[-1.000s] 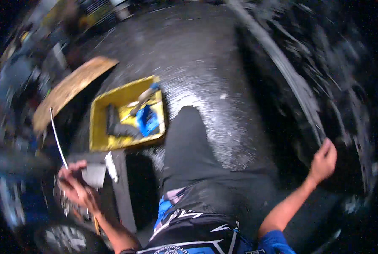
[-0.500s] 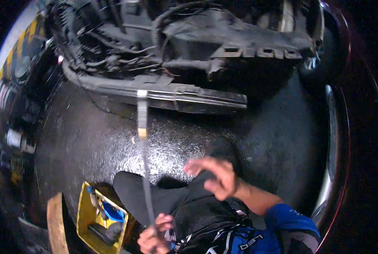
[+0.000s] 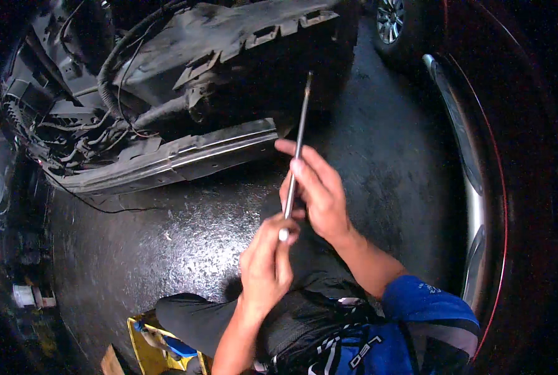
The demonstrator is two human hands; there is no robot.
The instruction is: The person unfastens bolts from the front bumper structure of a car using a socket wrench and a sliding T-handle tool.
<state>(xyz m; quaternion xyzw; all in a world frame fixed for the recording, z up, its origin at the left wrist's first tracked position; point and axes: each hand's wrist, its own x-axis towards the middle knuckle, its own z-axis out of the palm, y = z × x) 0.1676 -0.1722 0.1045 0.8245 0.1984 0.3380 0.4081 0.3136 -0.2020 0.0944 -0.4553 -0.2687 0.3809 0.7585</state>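
Silver rod (image 3: 301, 128), gripped in two places

We hold the slim rod up before us, over the wet-looking dark floor (image 3: 198, 228), its far end leaning away and a little to the right. Our left hand (image 3: 265, 259) is closed around the near end, where a pale round tip (image 3: 284, 235) shows past the fingers. Our right hand (image 3: 321, 190) sits farther up the shaft, narrow on it, thumb and fingers around the metal, with one finger reaching past it to the left. The two hands are just beside each other, and the rod's darker far end stands free.

Ahead of us, to the left, runs a long metal crossbar (image 3: 185, 156), with cables and a corrugated hose (image 3: 107, 78) above it. Low on our left, beside our dark trouser leg (image 3: 194, 319), is a yellow bin (image 3: 143, 353) with something blue (image 3: 180, 347) inside; a wooden board (image 3: 111, 361) lies near it. Toward the upper right we see a spoked wheel (image 3: 390, 22).
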